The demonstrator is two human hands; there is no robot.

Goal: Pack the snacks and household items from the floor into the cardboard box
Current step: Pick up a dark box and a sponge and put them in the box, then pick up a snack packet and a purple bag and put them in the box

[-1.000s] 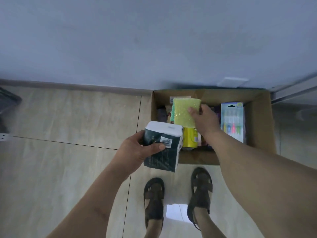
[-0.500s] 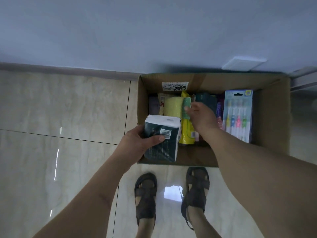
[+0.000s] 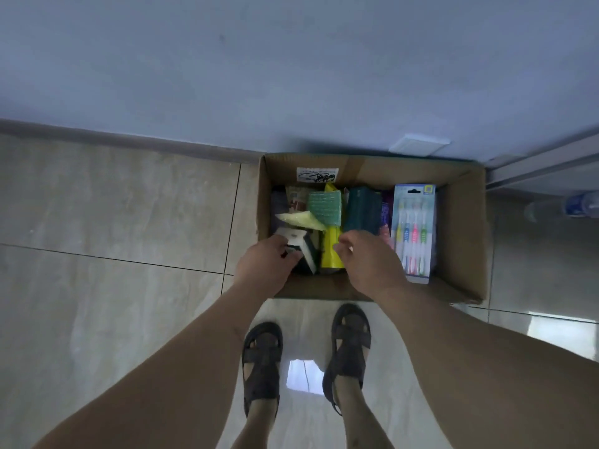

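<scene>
Cardboard box [image 3: 460,228] held the dark tissue pack [image 3: 299,251], gripped by the left hand [image 3: 264,270]; the right hand [image 3: 369,260] hovered loosely open, empty, just beside it.

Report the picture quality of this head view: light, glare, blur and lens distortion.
Head view: dim, bluish light; a bright glare patch on the glossy floor between the sandals; wide-angle bending curves the baseboard and stretches the forearms; the left hand and the dark pack it grips look slightly soft; the toothbrush pack in the cardboard box reads clearly.
</scene>
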